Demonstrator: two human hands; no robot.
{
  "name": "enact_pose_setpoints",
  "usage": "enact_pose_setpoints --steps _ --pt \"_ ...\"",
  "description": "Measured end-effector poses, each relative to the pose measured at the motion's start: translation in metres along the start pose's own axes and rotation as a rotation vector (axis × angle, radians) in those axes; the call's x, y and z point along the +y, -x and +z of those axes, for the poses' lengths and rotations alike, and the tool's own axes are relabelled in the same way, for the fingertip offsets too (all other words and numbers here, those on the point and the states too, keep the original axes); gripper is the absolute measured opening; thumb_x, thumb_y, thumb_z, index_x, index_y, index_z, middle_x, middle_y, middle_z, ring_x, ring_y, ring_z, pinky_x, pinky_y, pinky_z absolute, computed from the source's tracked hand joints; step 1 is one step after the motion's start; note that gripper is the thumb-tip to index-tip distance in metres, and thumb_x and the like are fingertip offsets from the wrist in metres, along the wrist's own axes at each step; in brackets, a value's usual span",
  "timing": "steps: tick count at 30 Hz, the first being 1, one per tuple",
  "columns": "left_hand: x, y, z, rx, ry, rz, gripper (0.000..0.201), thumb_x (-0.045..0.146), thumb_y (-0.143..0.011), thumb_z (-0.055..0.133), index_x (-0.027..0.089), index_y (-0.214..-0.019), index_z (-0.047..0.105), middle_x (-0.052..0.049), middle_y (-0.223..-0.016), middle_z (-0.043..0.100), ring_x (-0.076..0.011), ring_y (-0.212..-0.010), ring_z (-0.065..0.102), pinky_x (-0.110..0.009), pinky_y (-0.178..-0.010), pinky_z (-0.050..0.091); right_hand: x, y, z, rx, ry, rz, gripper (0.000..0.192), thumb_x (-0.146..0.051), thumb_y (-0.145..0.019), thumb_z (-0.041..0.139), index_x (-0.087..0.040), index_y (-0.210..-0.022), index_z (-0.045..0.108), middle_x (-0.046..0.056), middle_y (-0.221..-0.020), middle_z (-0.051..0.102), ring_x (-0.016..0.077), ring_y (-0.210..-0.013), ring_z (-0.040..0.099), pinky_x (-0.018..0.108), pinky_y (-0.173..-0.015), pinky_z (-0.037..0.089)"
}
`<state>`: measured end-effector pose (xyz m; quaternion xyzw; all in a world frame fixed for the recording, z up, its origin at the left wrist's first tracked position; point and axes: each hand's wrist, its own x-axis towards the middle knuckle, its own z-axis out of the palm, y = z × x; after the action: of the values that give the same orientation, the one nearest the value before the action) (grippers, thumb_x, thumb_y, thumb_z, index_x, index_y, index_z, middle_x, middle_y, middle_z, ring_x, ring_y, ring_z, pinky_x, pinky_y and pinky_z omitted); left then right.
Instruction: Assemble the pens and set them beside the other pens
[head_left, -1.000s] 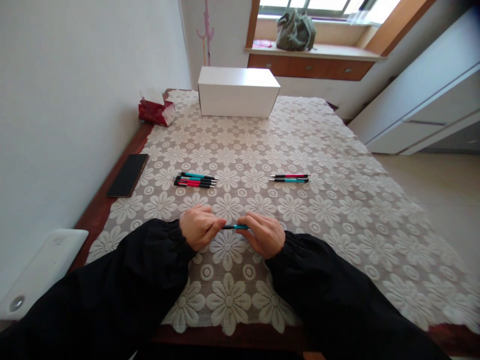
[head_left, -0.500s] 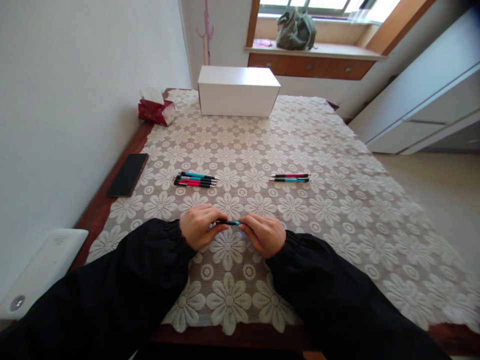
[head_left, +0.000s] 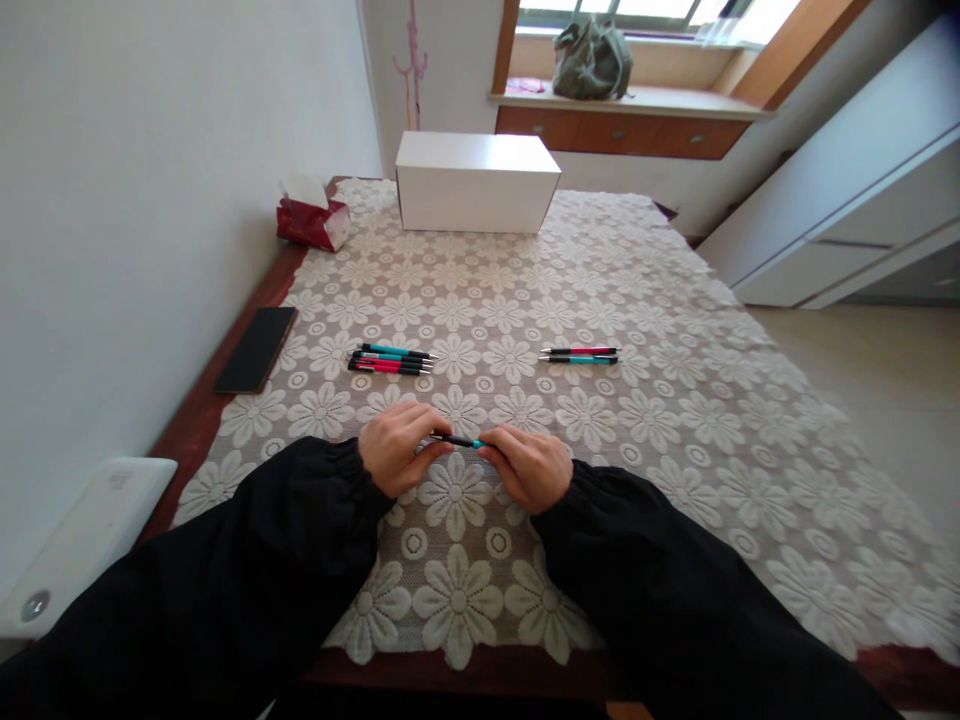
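Note:
Between my two hands, a pen [head_left: 459, 441] with a black grip and a blue-green barrel is held level above the tablecloth. My right hand [head_left: 531, 468] is closed round its blue-green end and hides most of the barrel. At the other end, my left hand [head_left: 399, 449] has thumb and forefinger about the pointed tip. Beyond my left hand lies a bunch of several pens [head_left: 391, 360], blue-green and red with black parts, tips to the right. Farther right, a red pen [head_left: 579, 351] and a blue-green pen [head_left: 577, 361] lie side by side, tips to the left.
A lace tablecloth [head_left: 457, 600] covers the table. At its far end stands a white box [head_left: 474, 198]. Along the left edge are a red tissue pack [head_left: 309, 222], a dark phone [head_left: 256, 350] and a white device [head_left: 90, 540].
The left thumb and forefinger have parted slightly at the tip, so more of the pen's dark front shows. The right hand has barely moved; the pens on the cloth lie unchanged.

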<state>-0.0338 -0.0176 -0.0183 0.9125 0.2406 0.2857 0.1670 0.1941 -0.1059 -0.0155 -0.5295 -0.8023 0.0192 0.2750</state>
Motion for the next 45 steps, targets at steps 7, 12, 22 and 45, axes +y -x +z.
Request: enact_pose_setpoints --steps 7,12,22,45 --pt "-0.002 0.0 0.001 0.006 -0.036 -0.009 0.043 0.047 -0.106 0.043 0.019 -0.08 0.063 -0.004 -0.079 0.068 -0.0189 -0.077 0.059 -0.034 -0.073 0.045 0.001 0.0 0.0 -0.001 0.005 -0.006 0.046 -0.042 -0.112 0.033 -0.019 -0.096 0.07 0.001 -0.08 0.072 0.0108 -0.062 0.065 0.025 -0.054 0.036" --pt "0.0 0.0 0.0 0.03 0.031 0.01 0.027 0.044 -0.101 0.055 0.019 -0.099 0.065 -0.006 -0.095 0.072 -0.0198 -0.089 0.063 -0.034 -0.082 0.049 0.002 0.001 0.001 -0.006 -0.004 0.002 0.043 -0.04 -0.111 0.036 -0.019 -0.096 0.07 0.002 -0.083 0.073 0.0109 -0.063 0.065 0.026 -0.055 0.036" --pt "0.003 -0.002 -0.003 0.016 0.074 0.043 0.024 0.033 -0.103 0.052 0.02 -0.087 0.064 -0.004 -0.089 0.072 -0.0174 -0.085 0.062 -0.032 -0.08 0.05 0.001 0.001 0.001 -0.042 -0.006 -0.019 0.044 -0.041 -0.112 0.035 -0.02 -0.098 0.071 0.002 -0.081 0.072 0.0103 -0.065 0.064 0.025 -0.057 0.037" --pt "-0.002 0.001 0.0 -0.011 0.017 0.022 0.036 0.038 -0.105 0.048 0.02 -0.083 0.069 -0.006 -0.092 0.073 -0.0199 -0.09 0.061 -0.036 -0.086 0.049 0.001 0.002 0.0 -0.057 0.003 0.004 0.047 -0.043 -0.111 0.033 -0.021 -0.098 0.072 0.002 -0.081 0.071 0.0106 -0.064 0.062 0.026 -0.057 0.035"
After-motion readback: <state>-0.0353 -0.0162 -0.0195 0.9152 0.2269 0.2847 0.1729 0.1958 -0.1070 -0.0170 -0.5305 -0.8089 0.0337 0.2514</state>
